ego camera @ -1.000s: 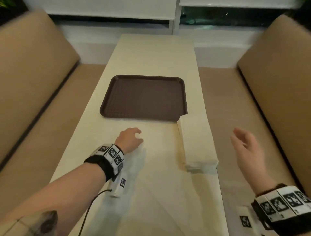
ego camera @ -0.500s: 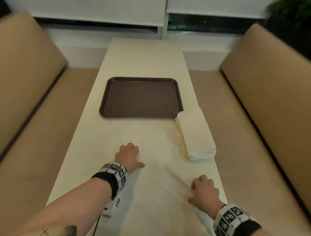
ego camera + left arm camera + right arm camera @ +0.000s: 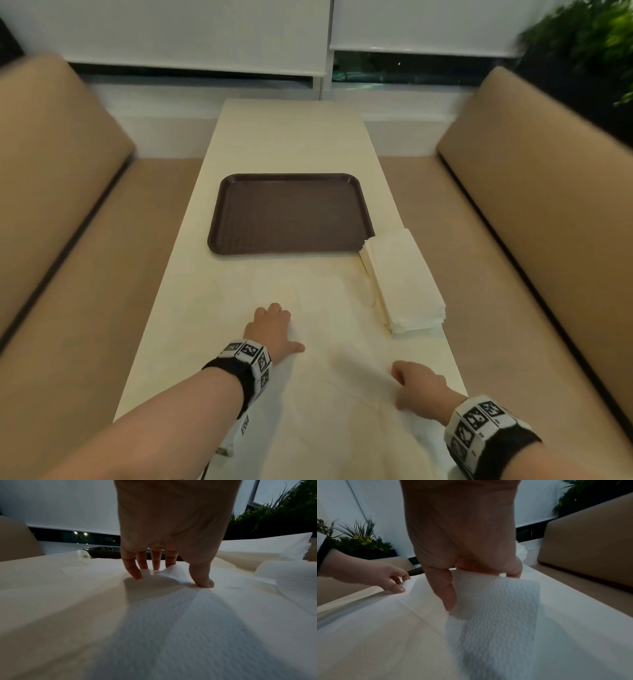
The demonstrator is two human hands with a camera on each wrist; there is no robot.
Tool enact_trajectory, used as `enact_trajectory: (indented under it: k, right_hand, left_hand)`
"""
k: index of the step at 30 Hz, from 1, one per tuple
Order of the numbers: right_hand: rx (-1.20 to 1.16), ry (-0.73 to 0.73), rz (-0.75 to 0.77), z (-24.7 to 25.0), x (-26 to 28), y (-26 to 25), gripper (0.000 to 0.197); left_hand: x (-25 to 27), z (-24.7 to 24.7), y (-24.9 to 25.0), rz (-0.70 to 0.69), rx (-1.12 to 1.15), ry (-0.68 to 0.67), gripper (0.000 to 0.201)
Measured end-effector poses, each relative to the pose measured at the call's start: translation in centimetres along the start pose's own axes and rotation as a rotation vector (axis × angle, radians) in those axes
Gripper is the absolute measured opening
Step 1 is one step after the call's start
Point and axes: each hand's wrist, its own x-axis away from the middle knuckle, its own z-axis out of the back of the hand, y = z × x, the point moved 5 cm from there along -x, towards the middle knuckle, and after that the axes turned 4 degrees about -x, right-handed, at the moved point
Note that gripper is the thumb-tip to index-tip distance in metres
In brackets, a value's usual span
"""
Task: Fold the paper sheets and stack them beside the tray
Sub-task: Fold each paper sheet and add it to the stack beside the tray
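Observation:
A large white paper sheet (image 3: 329, 342) lies unfolded on the near half of the cream table (image 3: 291, 137). My left hand (image 3: 270, 325) sits on its middle, and in the left wrist view the fingers (image 3: 135, 569) and thumb pinch a small ridge of the paper sheet (image 3: 173, 572). My right hand (image 3: 418, 387) grips the sheet near its right edge; the right wrist view shows the paper sheet (image 3: 493, 599) curled up between thumb and fingers. A stack of folded sheets (image 3: 404, 277) lies right of the brown tray (image 3: 291, 212).
Tan bench seats (image 3: 82, 274) run along both sides of the narrow table, with the right bench (image 3: 534, 240) close to the folded stack. A window sill and blinds close off the far end. A green plant (image 3: 589, 44) stands at the back right.
My right hand came down from the air beside the table onto the sheet and took hold of its right part. My left hand slid nearer along the sheet and now pinches it.

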Motion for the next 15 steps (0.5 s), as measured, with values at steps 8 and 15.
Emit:
enact_trajectory:
  k: [8,15]
  right_hand:
    - [-0.294,-0.156,0.184,3.4,2.2,-3.4,0.02]
    - [-0.788,-0.119,0.358,9.7,6.3,-5.3,0.05]
  left_hand:
    - [-0.4,0.1,0.2,-0.025,-0.05,-0.041,0.071]
    - [1.0,3.6,0.1,0.022,0.27,0.112,0.047]
